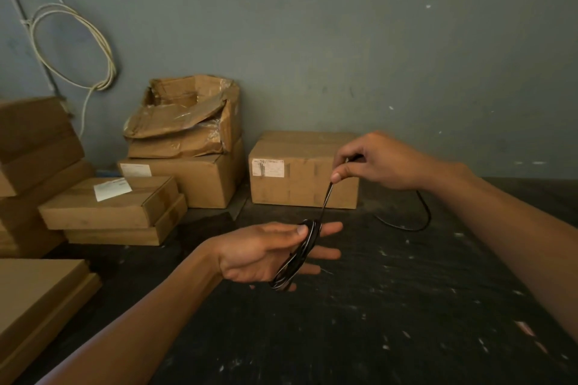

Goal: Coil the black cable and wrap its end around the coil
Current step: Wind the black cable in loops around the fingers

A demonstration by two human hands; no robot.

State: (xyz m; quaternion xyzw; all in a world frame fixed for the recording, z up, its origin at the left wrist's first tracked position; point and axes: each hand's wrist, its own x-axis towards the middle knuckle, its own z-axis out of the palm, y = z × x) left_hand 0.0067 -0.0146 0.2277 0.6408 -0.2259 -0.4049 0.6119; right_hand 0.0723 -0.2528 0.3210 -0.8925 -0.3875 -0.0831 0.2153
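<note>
- White label [268, 167] on box [305, 170] behind right hand: print too small to read.
- Left hand [269, 251]: thumb pinning coil [297, 256] of black cable [327, 200] across straight fingers.
- Right hand [375, 162]: pinching cable strand above coil; slack trailing below onto floor [375, 306].

Dim, flat indoor light; my feed reads soft and murky.

Wall [344, 25] at top is brightest, grey-green, falling darker toward the corners. Floor [375, 306] at lower frame is near black. Faint sheen on the black cable [308, 247], centre. Wide-angle bending at left edge; lower corners blurred. No hard shadows.
</note>
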